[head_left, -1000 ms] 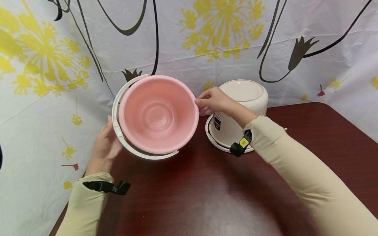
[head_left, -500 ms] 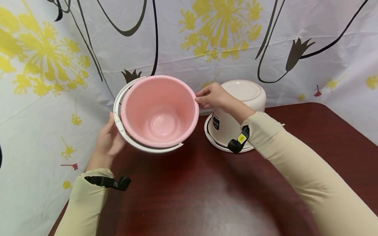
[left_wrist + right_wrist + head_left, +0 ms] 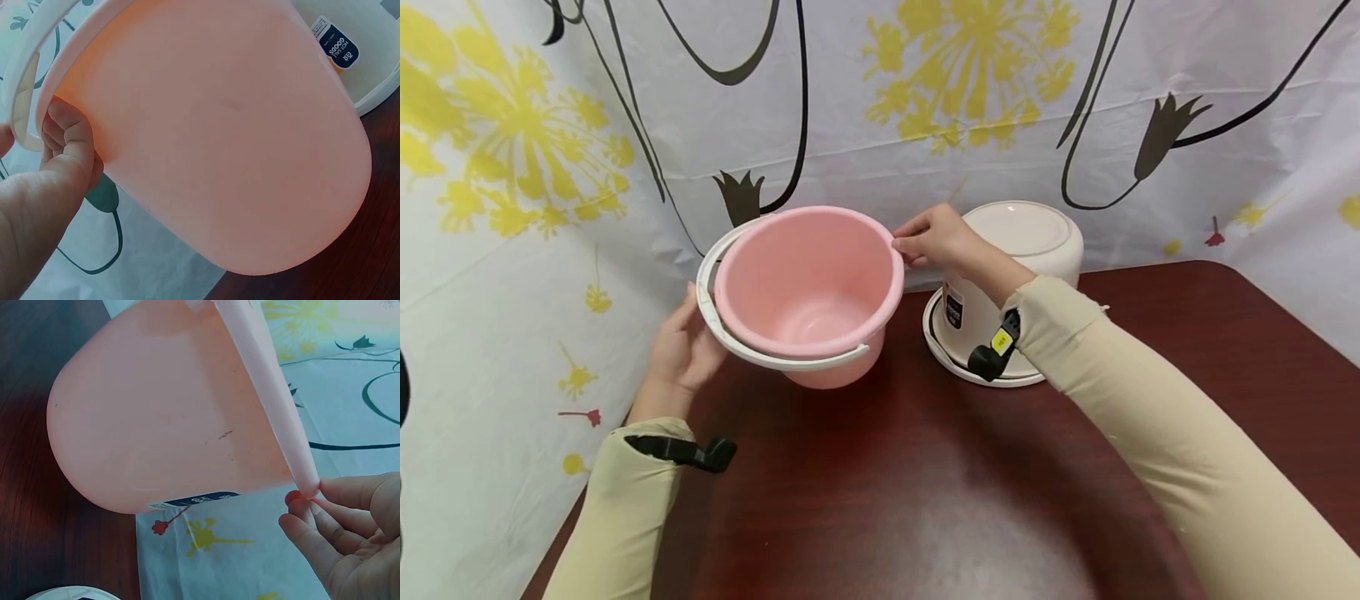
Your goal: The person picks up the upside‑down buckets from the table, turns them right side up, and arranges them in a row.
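Note:
A pink bucket (image 3: pixel 808 287) is held tilted between both hands, its mouth facing up and toward me. Its white handle (image 3: pixel 775 362) hangs round the near left side of the rim. My left hand (image 3: pixel 681 354) grips the left side; in the left wrist view, curled fingers (image 3: pixel 70 134) tuck under the rim beside the handle. On the opposite side, my right hand (image 3: pixel 936 237) pinches the rim between thumb and fingers, as the right wrist view shows. The outer wall (image 3: pixel 162 406) carries a dark label (image 3: pixel 200 499).
A cream-white bucket (image 3: pixel 1018 229) stands upside down on the dark red-brown table (image 3: pixel 865 483), behind my right forearm. Its dark label (image 3: pixel 953 307) faces left. A patterned cloth (image 3: pixel 865 125) hangs behind the table and along its left side.
The pink bucket has tipped from facing me almost straight on toward upright, so its outer wall now shows below the rim. Both hands have kept their hold, and the handle has swung with it.

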A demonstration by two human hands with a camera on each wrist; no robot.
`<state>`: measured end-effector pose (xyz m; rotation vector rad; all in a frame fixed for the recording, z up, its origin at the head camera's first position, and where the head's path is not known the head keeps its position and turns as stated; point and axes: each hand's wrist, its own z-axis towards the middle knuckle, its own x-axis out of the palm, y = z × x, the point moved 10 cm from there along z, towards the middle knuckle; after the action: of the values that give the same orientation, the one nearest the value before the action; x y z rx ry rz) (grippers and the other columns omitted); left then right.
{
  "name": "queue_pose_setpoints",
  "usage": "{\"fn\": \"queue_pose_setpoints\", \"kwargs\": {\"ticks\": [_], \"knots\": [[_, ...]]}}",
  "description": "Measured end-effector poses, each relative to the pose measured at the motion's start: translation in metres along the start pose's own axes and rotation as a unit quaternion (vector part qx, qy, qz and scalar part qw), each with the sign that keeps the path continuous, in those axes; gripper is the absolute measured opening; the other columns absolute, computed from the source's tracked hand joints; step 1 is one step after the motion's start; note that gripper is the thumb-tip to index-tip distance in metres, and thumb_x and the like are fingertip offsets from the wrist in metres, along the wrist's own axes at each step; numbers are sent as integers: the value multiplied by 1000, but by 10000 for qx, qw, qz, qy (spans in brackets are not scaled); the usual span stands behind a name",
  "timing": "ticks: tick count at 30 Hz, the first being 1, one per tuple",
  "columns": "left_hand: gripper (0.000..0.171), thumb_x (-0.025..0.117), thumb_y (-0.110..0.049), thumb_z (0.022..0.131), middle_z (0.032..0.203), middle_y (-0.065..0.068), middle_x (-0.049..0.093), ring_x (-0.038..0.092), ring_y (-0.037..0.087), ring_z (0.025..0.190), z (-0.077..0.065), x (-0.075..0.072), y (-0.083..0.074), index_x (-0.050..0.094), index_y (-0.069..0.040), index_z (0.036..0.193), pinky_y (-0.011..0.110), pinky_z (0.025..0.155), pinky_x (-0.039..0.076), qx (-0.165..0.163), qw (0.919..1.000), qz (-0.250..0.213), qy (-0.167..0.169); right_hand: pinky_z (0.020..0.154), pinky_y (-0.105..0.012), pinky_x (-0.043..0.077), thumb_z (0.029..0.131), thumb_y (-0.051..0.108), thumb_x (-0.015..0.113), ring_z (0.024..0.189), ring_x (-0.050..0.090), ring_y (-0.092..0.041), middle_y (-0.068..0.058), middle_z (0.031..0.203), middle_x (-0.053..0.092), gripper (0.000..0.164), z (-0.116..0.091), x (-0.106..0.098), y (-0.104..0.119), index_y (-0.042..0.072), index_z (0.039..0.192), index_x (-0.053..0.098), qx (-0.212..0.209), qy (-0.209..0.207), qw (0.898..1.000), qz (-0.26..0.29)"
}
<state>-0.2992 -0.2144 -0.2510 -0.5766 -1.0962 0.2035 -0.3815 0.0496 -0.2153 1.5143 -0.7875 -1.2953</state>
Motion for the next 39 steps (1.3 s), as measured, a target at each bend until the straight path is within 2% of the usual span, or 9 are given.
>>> {"fn": "queue_pose_setpoints", "kwargs": {"ticks": [8, 13, 19, 22, 27, 31, 35, 39], "knots": [[41, 25, -26, 101, 111, 13, 59, 54, 22, 106, 5, -7, 3, 53, 0, 116, 34, 89, 44, -58, 9998, -187, -53, 71, -28, 53, 86, 3, 61, 61, 59, -9, -10, 83, 61, 30, 5, 1, -5, -11, 112, 58, 40, -46, 9999, 127], [40, 26, -26, 101, 110, 13, 59, 56, 23, 103, 6, -14, 3, 53, -1, 117, 35, 88, 45, -47, 9995, -176, -257, 70, -26, 52, 86, 3, 61, 61, 59, -8, -10, 85, 61, 29, 9, 2, -9, -11, 112, 59, 71, -103, 9997, 193], [36, 30, -24, 100, 117, 11, 57, 53, 21, 109, 7, -22, 4, 53, -2, 118, 35, 89, 44, -9, 9985, -183, -508, 71, -26, 52, 86, 3, 61, 62, 58, -7, -11, 88, 62, 30, 12, 4, -11, -10, 113, 59, 62, -154, 9997, 157], [36, 31, -24, 100, 119, 10, 56, 48, 19, 116, 7, -26, 5, 54, -3, 118, 35, 89, 44, 9, 9975, -198, -674, 70, -25, 52, 85, 3, 61, 62, 57, -6, -9, 83, 61, 30, 13, 5, -11, -9, 113, 59, 33, -199, 9997, 115], [33, 35, -23, 100, 120, 8, 56, 29, 11, 130, 5, -33, 5, 55, -4, 118, 34, 88, 45, 78, 9944, -299, -1009, 69, -25, 52, 85, 3, 61, 61, 56, -6, -2, 70, 59, 30, 17, 8, -12, -9, 113, 60, 27, -247, 9997, -3], [32, 34, -23, 100, 121, 7, 54, 14, 8, 135, 6, -36, 4, 54, -4, 118, 35, 88, 45, 84, 9926, -405, -1138, 70, -25, 52, 86, 6, 60, 64, 56, -7, -4, 75, 60, 28, 19, 7, -12, -6, 112, 62, 47, -343, 9990, -290], [32, 35, -23, 99, 119, 8, 55, 9, 6, 135, 7, -39, 4, 56, -4, 115, 36, 86, 46, 35, 9908, -498, -1260, 70, -24, 52, 87, 8, 60, 65, 56, -7, -9, 83, 61, 28, 23, 8, -13, -4, 112, 62, 46, -399, 9977, -537], [29, 39, -23, 98, 115, 8, 57, 9, 5, 135, 9, -43, 3, 58, -4, 111, 38, 87, 46, 39, 9874, -584, -1471, 64, -21, 51, 88, 12, 60, 62, 56, -7, -8, 82, 63, 27, 27, 8, -14, -2, 111, 64, -22, -520, 9959, -739]]}}
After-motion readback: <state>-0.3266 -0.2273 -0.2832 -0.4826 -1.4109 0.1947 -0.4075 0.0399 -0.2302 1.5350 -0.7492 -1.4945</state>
